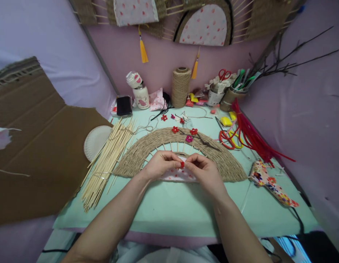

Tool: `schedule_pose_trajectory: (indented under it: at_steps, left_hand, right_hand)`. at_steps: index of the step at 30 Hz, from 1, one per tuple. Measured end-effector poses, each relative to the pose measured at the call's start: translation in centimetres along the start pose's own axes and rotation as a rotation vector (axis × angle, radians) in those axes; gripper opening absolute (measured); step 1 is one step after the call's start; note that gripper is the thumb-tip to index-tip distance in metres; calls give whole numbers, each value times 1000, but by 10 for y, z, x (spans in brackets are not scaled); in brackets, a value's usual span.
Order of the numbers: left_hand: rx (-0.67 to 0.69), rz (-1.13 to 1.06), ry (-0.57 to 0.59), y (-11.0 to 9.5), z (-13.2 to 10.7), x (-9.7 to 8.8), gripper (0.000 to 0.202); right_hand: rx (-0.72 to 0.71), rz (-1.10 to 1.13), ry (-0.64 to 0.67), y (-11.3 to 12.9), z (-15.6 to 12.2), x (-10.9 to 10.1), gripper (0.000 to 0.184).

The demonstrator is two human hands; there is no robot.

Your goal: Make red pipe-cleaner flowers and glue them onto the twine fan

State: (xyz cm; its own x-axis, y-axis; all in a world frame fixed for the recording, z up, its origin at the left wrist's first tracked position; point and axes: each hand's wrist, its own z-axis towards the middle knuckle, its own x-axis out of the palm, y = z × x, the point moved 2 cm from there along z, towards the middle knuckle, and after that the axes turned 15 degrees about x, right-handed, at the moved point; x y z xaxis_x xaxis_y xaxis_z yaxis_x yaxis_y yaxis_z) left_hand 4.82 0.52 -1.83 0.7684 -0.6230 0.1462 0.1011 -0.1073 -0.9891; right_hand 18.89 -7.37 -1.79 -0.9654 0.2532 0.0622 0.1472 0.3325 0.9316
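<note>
My left hand (pixel 165 163) and my right hand (pixel 203 168) meet over the middle of a woven twine fan (pixel 136 155). Between their fingertips they pinch a small red piece (pixel 182 165), its shape mostly hidden by the fingers. Below it shows the fan's white, red-spotted inner panel (pixel 176 176), partly covered by my hands. On the woven band lie a dark twig (pixel 206 141), red flowers (pixel 194 131) and a magenta flower (pixel 189 138). Just behind the band are another red flower (pixel 164 117) and small loose bits.
Thin sticks (pixel 109 164) and a white paper plate (pixel 95 142) lie left, beside cardboard (pixel 43 146). To the right are scissors (pixel 226 140), red pipe cleaners (pixel 248 133) and a flower-patterned glue gun (pixel 270 184) with a cord. A twine spool (pixel 180 87) stands behind.
</note>
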Motion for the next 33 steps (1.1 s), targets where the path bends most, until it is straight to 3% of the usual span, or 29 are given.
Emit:
schedule_pose_trajectory:
  at_steps: [4, 10, 19, 27, 33]
  left_hand:
    - [93, -8, -84, -1, 2, -2, 10]
    - [346, 111, -235, -3, 0, 1, 9]
    - [732, 353, -231, -5, -7, 9, 10]
    - [866, 413, -157, -3, -7, 7, 13]
    - [716, 416, -142, -4, -9, 8, 12]
  right_hand:
    - [-39, 91, -64, -4, 1, -2, 20]
    - [-378, -84, -280, 3, -7, 3, 5]
    - [-565, -233, -405, 4, -14, 9, 8]
    - [-515, -201, -388, 7, -15, 8, 8]
    - [-309, -40, -210, 4, -6, 2, 5]
